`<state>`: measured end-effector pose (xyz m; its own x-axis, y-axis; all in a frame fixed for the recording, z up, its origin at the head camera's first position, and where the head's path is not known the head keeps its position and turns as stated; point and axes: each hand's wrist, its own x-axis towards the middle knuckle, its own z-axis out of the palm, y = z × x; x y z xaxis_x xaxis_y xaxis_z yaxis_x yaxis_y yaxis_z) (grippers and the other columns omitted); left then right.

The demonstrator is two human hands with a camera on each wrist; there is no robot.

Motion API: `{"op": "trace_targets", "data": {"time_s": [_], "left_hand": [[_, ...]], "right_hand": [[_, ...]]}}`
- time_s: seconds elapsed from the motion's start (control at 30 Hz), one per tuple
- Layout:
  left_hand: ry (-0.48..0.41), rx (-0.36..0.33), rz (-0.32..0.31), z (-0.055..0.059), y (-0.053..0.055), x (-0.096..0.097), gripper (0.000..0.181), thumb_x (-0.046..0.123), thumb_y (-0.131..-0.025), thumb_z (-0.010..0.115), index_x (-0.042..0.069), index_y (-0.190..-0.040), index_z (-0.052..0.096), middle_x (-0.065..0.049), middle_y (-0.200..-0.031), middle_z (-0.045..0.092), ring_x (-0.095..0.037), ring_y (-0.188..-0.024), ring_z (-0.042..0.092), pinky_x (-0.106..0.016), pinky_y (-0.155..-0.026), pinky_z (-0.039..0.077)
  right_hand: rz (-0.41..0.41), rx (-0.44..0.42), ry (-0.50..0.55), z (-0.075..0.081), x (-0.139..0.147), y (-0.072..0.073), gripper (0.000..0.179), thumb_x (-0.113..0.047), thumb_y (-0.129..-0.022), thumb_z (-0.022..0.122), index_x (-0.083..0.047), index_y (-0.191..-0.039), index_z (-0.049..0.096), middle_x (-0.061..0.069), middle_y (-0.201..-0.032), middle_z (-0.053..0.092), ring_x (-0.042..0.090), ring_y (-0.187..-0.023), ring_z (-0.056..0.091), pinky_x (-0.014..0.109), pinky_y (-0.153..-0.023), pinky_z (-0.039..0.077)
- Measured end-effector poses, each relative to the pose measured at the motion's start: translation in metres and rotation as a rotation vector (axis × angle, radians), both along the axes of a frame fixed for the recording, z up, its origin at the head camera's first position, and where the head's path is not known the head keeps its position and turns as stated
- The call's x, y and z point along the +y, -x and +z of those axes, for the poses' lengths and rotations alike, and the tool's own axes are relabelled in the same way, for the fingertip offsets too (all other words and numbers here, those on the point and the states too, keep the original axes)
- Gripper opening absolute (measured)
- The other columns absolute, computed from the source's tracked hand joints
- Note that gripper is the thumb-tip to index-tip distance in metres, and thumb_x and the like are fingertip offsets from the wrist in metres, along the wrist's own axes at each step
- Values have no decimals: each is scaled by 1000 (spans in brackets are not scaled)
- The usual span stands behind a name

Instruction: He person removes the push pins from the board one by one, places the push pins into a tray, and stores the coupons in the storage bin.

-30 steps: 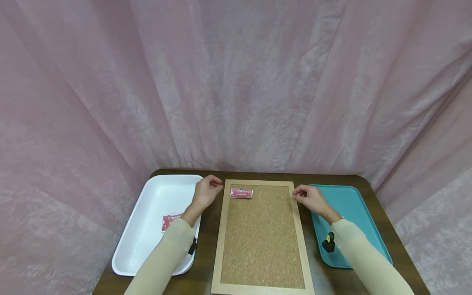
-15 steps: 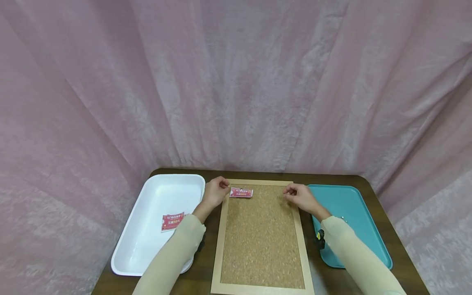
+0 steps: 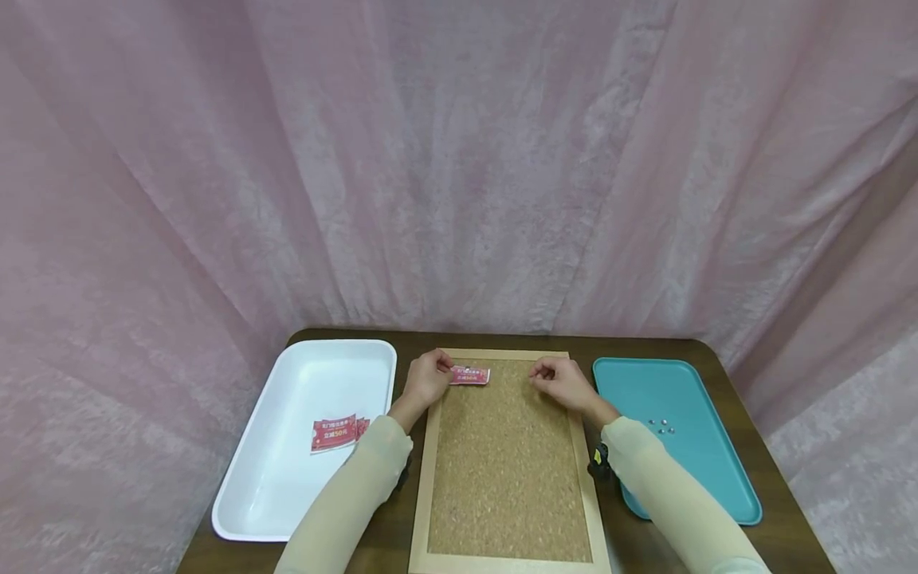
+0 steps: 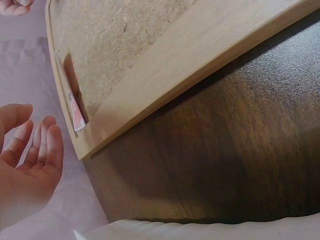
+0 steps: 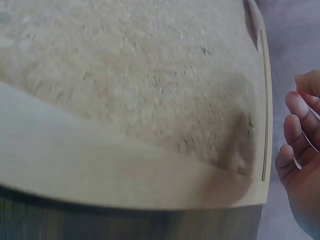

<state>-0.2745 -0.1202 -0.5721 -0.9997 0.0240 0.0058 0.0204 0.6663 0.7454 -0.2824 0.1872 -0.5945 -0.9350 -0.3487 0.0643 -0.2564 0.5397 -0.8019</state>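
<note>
A red and white coupon (image 3: pixel 473 375) lies at the top left of the wood-framed corkboard (image 3: pixel 512 470), a small dark spot at its upper edge. My left hand (image 3: pixel 428 381) is beside that coupon, fingertips overlapping its left end in the head view. Its fingers (image 4: pixel 56 142) are relaxed and bent, with the thumb apart, in the left wrist view. Over the upper right of the cork is my right hand (image 3: pixel 564 385), fingers curled and thumb close to the index finger (image 5: pixel 298 102). I cannot tell whether something tiny sits between those tips.
Left of the board stands a white basin (image 3: pixel 247 486) with several red coupons (image 3: pixel 334 433). On the right a teal tray (image 3: pixel 710 458) holds several small silvery pieces (image 3: pixel 664 422). A pink curtain (image 3: pixel 473 199) hangs behind the dark wooden table (image 3: pixel 402 510).
My left hand has moved right, from beside the basin to the coupon's left end. The right hand has moved left from the board's right edge over the cork, uncovering the silvery pieces.
</note>
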Motion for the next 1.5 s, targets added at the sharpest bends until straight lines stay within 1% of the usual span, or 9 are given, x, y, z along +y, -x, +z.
{"op": "trace_targets", "data": {"time_s": [0.23, 0.4, 0.57, 0.73, 0.97, 1.07, 1.2, 1.3, 1.5], "left_hand": [[0, -1, 9, -4, 0, -2, 9, 8, -90, 74, 5, -98, 73, -6, -89, 75, -20, -83, 69, -36, -77, 55], [-3, -10, 17, -7, 1, -1, 11, 8, -89, 74, 5, -99, 74, -5, -89, 75, -20, -83, 68, -35, -77, 54], [7, 2, 32, -13, 0, 2, 12, 6, -86, 75, 4, -98, 74, -6, -86, 74, -20, -81, 67, -36, -76, 53], [15, 20, 35, -15, -1, 4, 10, 5, -85, 76, 4, -95, 73, -7, -86, 75, -21, -81, 68, -37, -76, 54], [47, -34, 12, -20, -3, 8, 13, 8, -89, 74, 4, -100, 71, -8, -90, 72, -21, -83, 64, -39, -77, 53], [59, -32, 5, -23, -2, 9, 16, 8, -88, 75, 4, -103, 71, -9, -92, 71, -21, -83, 64, -40, -77, 53], [74, -32, 6, -25, 1, 11, 22, 9, -87, 77, 4, -108, 72, -11, -97, 71, -25, -89, 65, -43, -82, 54], [99, -58, -2, -24, 3, 13, 28, 9, -87, 76, 5, -114, 72, -13, -104, 72, -28, -97, 67, -46, -88, 54], [138, -79, -18, -24, 5, 20, 37, 7, -85, 73, 3, -122, 69, -18, -115, 70, -35, -108, 66, -50, -96, 53]], "right_hand": [[23, 8, 24, -3, -20, 1, 10, 0, -92, 68, 5, -100, 73, 9, -86, 71, 10, -74, 59, 21, -66, 49], [29, 11, 16, -8, -30, 4, 9, -1, -91, 69, 1, -99, 74, 6, -85, 71, 10, -75, 60, 21, -67, 49], [42, -1, 10, -8, -40, 3, 9, -4, -92, 70, -1, -99, 74, 3, -85, 70, 10, -75, 60, 22, -67, 49], [25, -16, 1, -11, -46, 5, 5, -7, -93, 71, -7, -97, 74, -1, -84, 69, 8, -74, 60, 22, -66, 49], [13, -30, 12, -10, -54, 6, 9, -6, -95, 70, -2, -101, 74, 4, -87, 70, 10, -76, 59, 23, -67, 49], [6, -20, 15, -12, -57, 8, 10, -6, -94, 72, -1, -103, 74, 5, -88, 71, 9, -77, 60, 22, -69, 49], [-7, 19, 13, -14, -62, 9, 9, -6, -94, 73, -2, -102, 75, 4, -89, 72, 10, -79, 61, 23, -70, 51], [-19, 38, 11, -15, -67, 9, 9, -6, -94, 74, -3, -102, 75, 4, -90, 72, 11, -81, 62, 24, -72, 51], [-36, 53, 10, -16, -77, 13, 11, -12, -95, 75, -4, -102, 74, 3, -91, 70, 13, -82, 62, 27, -73, 51]]}}
